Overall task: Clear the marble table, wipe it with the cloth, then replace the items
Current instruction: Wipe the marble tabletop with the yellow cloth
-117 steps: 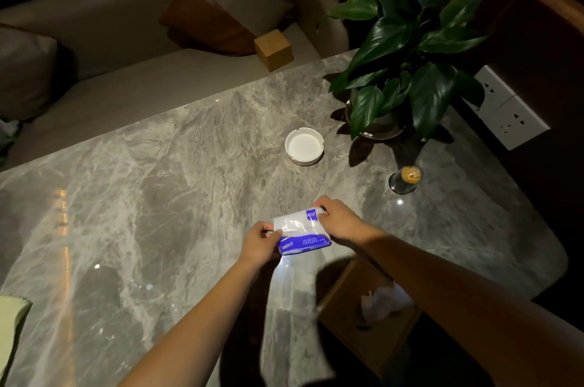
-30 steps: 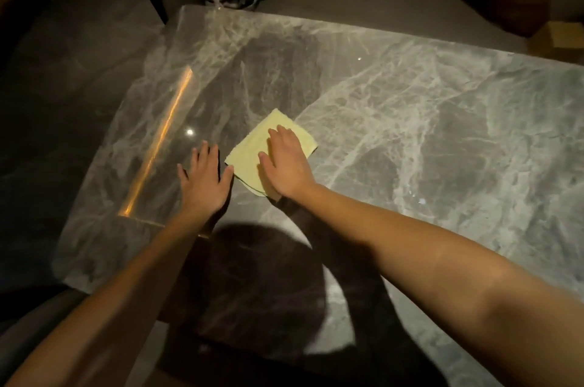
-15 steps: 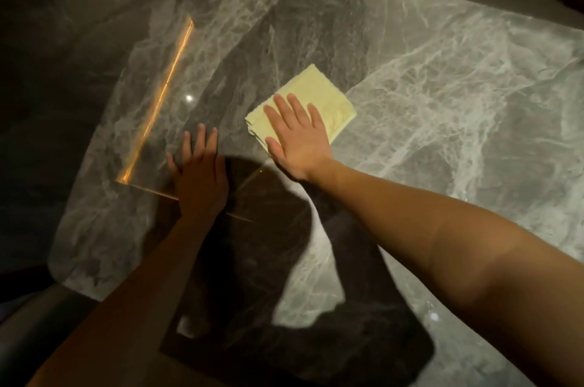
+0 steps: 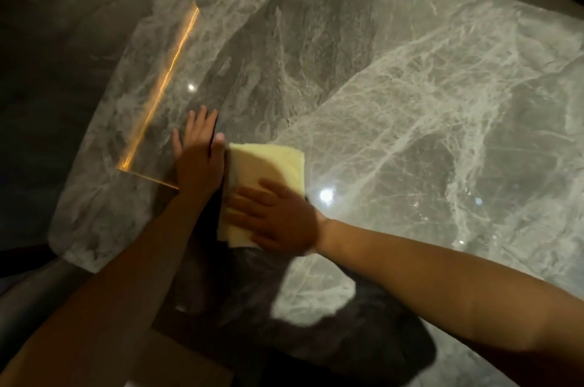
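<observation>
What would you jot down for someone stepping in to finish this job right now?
Left hand: flat on the marble table, fingers spread, holding nothing.
Right hand: palm pressed flat on the yellow cloth, fingers pointing left.
The cloth lies folded near the table's near-left corner, right beside the left hand.
Done: the part of the table in view is cleared.
Left: finish wiping the surface, then put the items back. They are out of view here.

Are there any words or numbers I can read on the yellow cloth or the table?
None. The folded pale yellow cloth under the right hand is plain, and the grey veined marble table beneath the left hand shows only veins and light reflections.
</observation>
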